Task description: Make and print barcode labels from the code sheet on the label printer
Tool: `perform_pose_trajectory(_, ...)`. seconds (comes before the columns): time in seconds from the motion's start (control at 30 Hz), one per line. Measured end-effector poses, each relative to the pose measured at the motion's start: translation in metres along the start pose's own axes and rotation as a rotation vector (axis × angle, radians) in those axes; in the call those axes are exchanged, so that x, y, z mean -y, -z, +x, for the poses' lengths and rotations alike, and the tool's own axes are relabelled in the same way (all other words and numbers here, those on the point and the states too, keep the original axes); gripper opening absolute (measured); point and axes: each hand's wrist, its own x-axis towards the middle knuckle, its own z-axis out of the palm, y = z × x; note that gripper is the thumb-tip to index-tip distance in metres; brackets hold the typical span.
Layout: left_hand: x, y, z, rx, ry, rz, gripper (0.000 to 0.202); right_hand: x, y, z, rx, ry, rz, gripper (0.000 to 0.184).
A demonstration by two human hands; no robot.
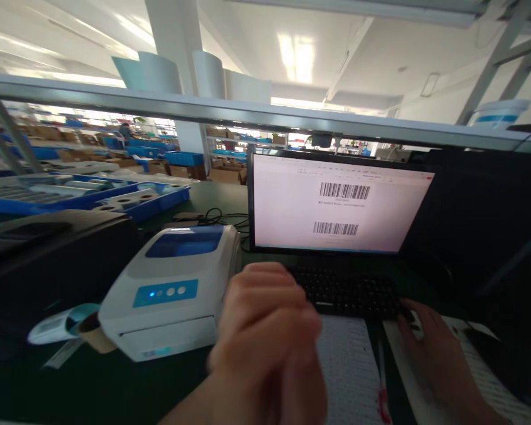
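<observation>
My left hand [265, 330] is raised in the middle of the view, curled into a fist. It is slightly blurred, and nothing shows sticking out of the fingers. Behind it stands a black keyboard [349, 292], partly covered by the fist. At the right, my right hand [438, 348] is wrapped over a computer mouse [409, 314], most of which is hidden under the palm. A monitor [287, 206] shows two barcodes on a white page. Left of the fist sits a white label printer [172, 295] with a lit blue light on its panel.
Below the keyboard lies a written sheet [349, 366] with a red-tipped pen [383, 401] alongside. A label roll [62, 324] and cardboard core [96, 333] are left of the printer. Blue trays [159, 203] hold rolls farther back. A shelf edge [203, 106] crosses above the monitor.
</observation>
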Motion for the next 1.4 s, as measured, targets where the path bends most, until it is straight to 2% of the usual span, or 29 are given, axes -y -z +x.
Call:
perform_pose_trajectory(0.07,0.033,-0.023,-0.016,0.095,0.026,0.043,0.022,0.027,-0.007,0.021,0.022,0.096,0.069,0.035)
perform_pose_trajectory(0.13,0.07,-0.046,-0.041,0.289,0.172,0.107,0.019,0.057,-0.017,0.041,0.074,0.208,0.132,0.03)
perform_pose_trajectory(0.17,0.086,-0.055,-0.054,0.336,0.266,0.144,0.019,0.071,-0.023,0.05,0.081,0.244,0.159,0.029)
perform_pose_trajectory(0.23,0.108,-0.066,-0.079,0.413,0.361,0.225,0.022,0.095,-0.034,0.062,0.095,0.302,0.202,0.028)
perform_pose_trajectory(0.3,0.117,-0.068,-0.096,0.494,0.378,0.293,0.024,0.111,-0.043,0.065,0.1,0.342,0.228,0.028)
perform_pose_trajectory(0.4,0.117,-0.063,-0.102,0.55,0.399,0.335,0.031,0.118,-0.051,0.059,0.11,0.381,0.232,0.027)
perform_pose_trajectory(0.6,0.118,-0.057,-0.089,0.487,0.48,0.326,0.041,0.107,-0.053,0.049,0.152,0.401,0.198,0.03)
perform_pose_trajectory(0.77,0.123,-0.056,-0.093,0.488,0.507,0.315,0.045,0.11,-0.053,0.05,0.187,0.397,0.173,0.027)
perform_pose_trajectory(1.0,0.122,-0.059,-0.098,0.596,0.454,0.371,0.044,0.109,-0.051,0.048,0.131,0.343,0.2,0.026)
perform_pose_trajectory(1.23,0.125,-0.059,-0.099,0.683,0.368,0.43,0.04,0.105,-0.055,0.047,0.141,0.323,0.184,0.026)
perform_pose_trajectory(1.4,0.118,-0.062,-0.098,0.646,0.391,0.375,0.036,0.103,-0.058,0.047,0.119,0.313,0.201,0.024)
